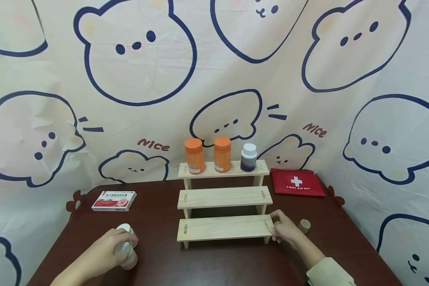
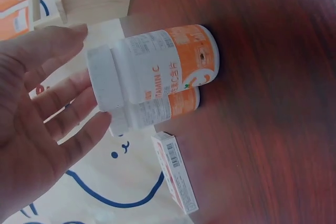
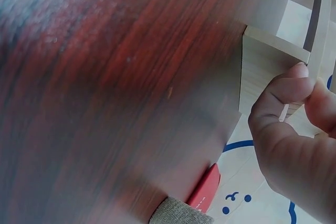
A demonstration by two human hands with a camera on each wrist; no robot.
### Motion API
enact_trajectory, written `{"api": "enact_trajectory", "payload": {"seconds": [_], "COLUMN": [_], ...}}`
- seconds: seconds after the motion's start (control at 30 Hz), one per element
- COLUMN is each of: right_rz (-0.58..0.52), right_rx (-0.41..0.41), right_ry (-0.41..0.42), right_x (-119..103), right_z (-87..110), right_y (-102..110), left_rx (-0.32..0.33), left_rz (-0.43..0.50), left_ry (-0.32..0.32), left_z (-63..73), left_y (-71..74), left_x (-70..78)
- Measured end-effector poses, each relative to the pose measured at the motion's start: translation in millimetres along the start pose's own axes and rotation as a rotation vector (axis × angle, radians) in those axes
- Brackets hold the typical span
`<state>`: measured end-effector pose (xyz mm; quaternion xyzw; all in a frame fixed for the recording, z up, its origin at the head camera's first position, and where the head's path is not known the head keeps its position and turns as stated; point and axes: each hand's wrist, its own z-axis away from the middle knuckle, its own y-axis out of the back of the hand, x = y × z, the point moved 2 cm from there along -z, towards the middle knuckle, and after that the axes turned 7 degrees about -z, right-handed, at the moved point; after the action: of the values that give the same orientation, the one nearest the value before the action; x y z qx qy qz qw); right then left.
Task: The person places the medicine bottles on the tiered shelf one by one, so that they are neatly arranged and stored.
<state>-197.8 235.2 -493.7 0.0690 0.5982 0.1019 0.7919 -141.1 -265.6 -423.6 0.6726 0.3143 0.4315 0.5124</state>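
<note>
Two white-and-orange vitamin C bottles stand upright close together on the left of the table: the near bottle (image 2: 152, 64) and the far bottle (image 2: 185, 103). My left hand (image 1: 116, 248) is at their white caps, its fingers loosely spread and the thumb apart from the near cap. To the right, my right hand (image 1: 284, 228) pinches the right end of the lowest step of a pale wooden three-step rack (image 1: 225, 228) between thumb and curled index finger. Two orange bottles, one left (image 1: 194, 157) and one in the middle (image 1: 222, 155), stand on the top step beside a white-and-dark-blue bottle (image 1: 248, 158).
A white-and-red medicine box (image 1: 114, 201) lies at the back left of the dark wooden table (image 1: 214, 266). Behind the rack's right side is a red first aid kit pouch (image 1: 296, 182). A small beige cylinder (image 1: 304, 226) stands beside my right wrist. Printed cloth hangs behind.
</note>
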Motion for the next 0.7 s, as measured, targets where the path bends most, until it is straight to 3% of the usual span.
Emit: {"api": "enact_trajectory", "payload": {"seconds": [0.07, 0.13, 0.27, 0.43, 0.7], "right_rz": [0.0, -0.002, -0.004, -0.011, -0.02], "right_rx": [0.006, 0.013, 0.009, 0.007, 0.005], "right_ry": [-0.003, -0.007, -0.007, -0.009, -0.009], "right_x": [0.3, 0.8, -0.1, -0.2, 1.5], "right_z": [0.0, -0.5, -0.6, 0.0, -0.1], "right_y": [-0.6, -1.1, -0.7, -0.3, -0.1], "left_rx": [0.004, -0.036, -0.121, -0.159, -0.185], "left_rz": [0.007, 0.029, 0.059, 0.038, 0.026], "left_ry": [-0.024, -0.003, 0.133, 0.264, 0.262], "left_z": [2.5, 3.6, 2.7, 1.6, -1.8], "left_y": [-2.1, -3.1, -4.1, -4.5, -5.5], "left_x": [0.6, 0.6, 0.7, 2.8, 5.3]}}
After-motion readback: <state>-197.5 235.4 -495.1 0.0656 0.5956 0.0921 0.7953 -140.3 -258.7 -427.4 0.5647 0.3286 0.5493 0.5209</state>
